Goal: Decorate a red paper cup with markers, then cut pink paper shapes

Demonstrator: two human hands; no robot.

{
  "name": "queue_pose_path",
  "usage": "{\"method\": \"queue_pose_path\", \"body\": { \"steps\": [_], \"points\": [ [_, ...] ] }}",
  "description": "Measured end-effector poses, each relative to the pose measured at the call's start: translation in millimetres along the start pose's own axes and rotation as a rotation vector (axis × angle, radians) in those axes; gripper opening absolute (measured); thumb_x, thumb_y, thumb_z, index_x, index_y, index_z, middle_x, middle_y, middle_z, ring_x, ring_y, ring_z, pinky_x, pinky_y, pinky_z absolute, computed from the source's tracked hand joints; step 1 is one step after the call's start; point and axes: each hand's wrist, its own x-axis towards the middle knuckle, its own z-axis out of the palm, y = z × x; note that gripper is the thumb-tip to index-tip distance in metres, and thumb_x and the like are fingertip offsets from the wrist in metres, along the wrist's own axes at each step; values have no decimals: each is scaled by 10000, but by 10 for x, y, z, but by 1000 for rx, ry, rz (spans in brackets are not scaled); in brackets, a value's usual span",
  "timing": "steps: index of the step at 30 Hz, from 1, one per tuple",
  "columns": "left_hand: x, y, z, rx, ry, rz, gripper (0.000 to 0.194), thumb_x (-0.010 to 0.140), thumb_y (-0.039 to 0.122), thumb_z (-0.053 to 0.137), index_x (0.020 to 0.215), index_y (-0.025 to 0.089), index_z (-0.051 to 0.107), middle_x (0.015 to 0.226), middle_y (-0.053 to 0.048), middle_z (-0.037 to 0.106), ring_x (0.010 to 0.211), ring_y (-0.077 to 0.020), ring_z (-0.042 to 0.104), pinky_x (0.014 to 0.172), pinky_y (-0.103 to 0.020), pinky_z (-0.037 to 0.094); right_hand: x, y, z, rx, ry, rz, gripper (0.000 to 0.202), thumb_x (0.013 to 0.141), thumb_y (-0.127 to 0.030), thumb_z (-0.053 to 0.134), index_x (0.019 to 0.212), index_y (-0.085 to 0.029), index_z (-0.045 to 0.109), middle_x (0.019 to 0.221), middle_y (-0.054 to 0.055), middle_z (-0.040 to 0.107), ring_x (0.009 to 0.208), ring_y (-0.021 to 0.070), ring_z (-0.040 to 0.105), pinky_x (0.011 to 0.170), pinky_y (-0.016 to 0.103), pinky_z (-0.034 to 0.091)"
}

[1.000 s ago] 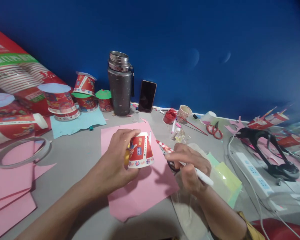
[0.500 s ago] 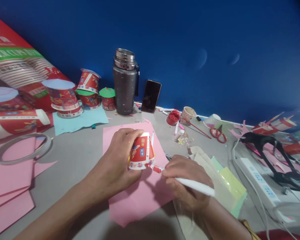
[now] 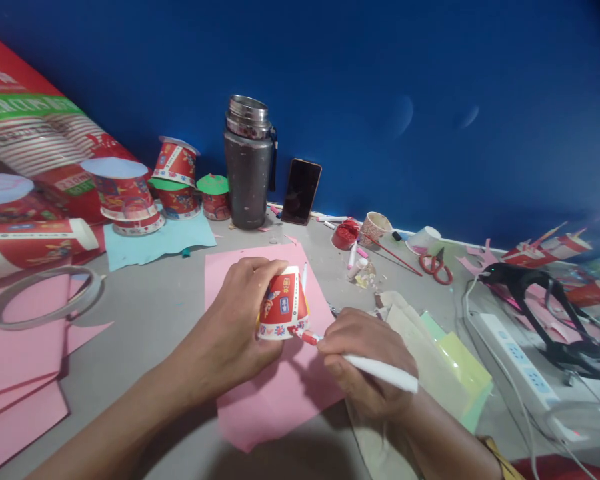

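My left hand [image 3: 245,313] is wrapped round a red and white paper cup [image 3: 283,303], held upside down with its wide rim low. Between the fingers of my right hand [image 3: 365,360] is a white marker [image 3: 383,372] with a red tip. That tip touches the patterned white band near the cup's rim, on its right side. Beneath both hands lies a sheet of pink paper [image 3: 253,427] on the grey table. A white stick-like thing shows behind the cup, partly hidden by it.
A dark steel flask [image 3: 249,167] and a propped phone [image 3: 301,192] stand at the back. Decorated cups [image 3: 177,163] and a tape roll [image 3: 43,323] are on the left. Red scissors [image 3: 437,267], a red-filled cup [image 3: 347,235] and a power strip [image 3: 517,360] lie rightward.
My right hand has moved slightly left with the marker, bringing its red tip closer against the cup's band. My left hand and the cup stay almost still.
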Motion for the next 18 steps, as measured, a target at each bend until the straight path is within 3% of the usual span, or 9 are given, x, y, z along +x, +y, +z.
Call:
{"method": "queue_pose_path", "body": {
  "steps": [18],
  "points": [
    [-4,-14,12,8,-1,6,800,765,123,656,1512,271,411,1393,-129,554,1340,-372,565,1100,-578,549,7,-3,-5,32,36,27,135,970,-124,613,978,-176,737,725,46,761,615,177,689,587,310,554]
  ]
}}
